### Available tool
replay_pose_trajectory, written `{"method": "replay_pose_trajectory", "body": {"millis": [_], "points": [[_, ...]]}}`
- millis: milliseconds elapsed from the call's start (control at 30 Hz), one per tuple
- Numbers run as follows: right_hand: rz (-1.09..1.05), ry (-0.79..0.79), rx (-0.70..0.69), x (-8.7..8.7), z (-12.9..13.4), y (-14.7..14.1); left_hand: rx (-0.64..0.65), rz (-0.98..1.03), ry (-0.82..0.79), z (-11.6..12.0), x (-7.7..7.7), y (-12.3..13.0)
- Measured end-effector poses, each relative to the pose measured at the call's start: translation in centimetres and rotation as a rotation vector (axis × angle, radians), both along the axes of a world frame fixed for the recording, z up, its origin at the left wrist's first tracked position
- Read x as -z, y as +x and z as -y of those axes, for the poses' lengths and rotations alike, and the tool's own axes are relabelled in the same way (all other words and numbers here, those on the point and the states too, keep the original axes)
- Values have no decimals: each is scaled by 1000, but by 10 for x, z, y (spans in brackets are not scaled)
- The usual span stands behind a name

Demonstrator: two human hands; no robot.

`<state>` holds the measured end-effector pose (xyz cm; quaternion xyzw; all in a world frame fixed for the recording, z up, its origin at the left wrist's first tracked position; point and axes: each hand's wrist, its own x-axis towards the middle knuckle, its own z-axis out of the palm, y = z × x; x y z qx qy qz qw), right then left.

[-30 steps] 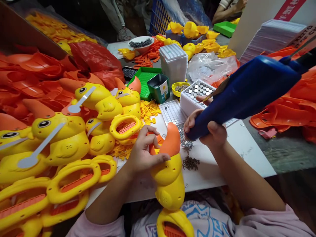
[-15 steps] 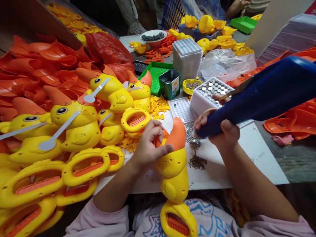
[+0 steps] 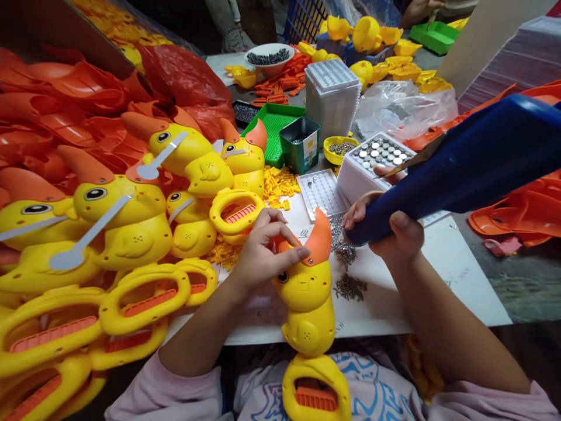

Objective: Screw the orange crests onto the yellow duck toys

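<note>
My left hand is closed on the head of a yellow duck toy, thumb across its orange crest. The toy stands upright against the table's front edge, its oval handle hanging below in front of my shirt. A small metal screw shows in the crest beside my thumb tip. My right hand is wrapped round the narrow end of a large dark blue tool, held up to the right of the toy. Its exact kind is unclear, and its working end does not show.
Finished-looking duck toys crowd the left, before orange parts. Loose screws lie beside the toy. Behind are a green tin, yellow dish, and trays of silver discs. Another person's hand shows far back.
The duck toy has turned slightly, so its eye and the screw in the crest now show. My left fingers have shifted a little. The view has moved slightly; the blue tool stays raised.
</note>
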<state>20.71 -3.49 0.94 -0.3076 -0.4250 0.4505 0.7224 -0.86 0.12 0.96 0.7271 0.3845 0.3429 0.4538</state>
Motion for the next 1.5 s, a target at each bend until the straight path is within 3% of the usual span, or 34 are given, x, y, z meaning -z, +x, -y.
{"method": "replay_pose_trajectory", "body": {"millis": [133,300,367,467,567,700,900,1000,1133,1233,1333,1500], "points": [[0,-4,10,-1,0,0,-9,-140,80,4,-1,2],[-28,13,46,-9,4,4,-2,-335,302,10,-3,6],[-39,17,54,-12,5,6,28,-363,303,13,-6,7],[-51,23,48,-19,8,7,62,-352,173,16,-9,7],[-71,44,31,-26,11,7,-5,-263,-23,16,-7,7],[-103,80,22,-36,16,9,-94,-9,-243,14,-3,9],[-106,102,16,-51,26,21,1,475,-558,14,-10,3],[-145,132,-86,-61,30,22,-2,503,-640,12,-10,0],[-179,149,-219,-70,30,12,-103,334,-525,8,1,1],[-201,224,-217,-68,26,-2,-180,201,-214,7,4,0],[-190,204,-100,-62,24,-17,-142,14,71,7,-1,-6],[-139,195,-32,-55,27,-28,-69,-7,53,5,-4,-14]]}}
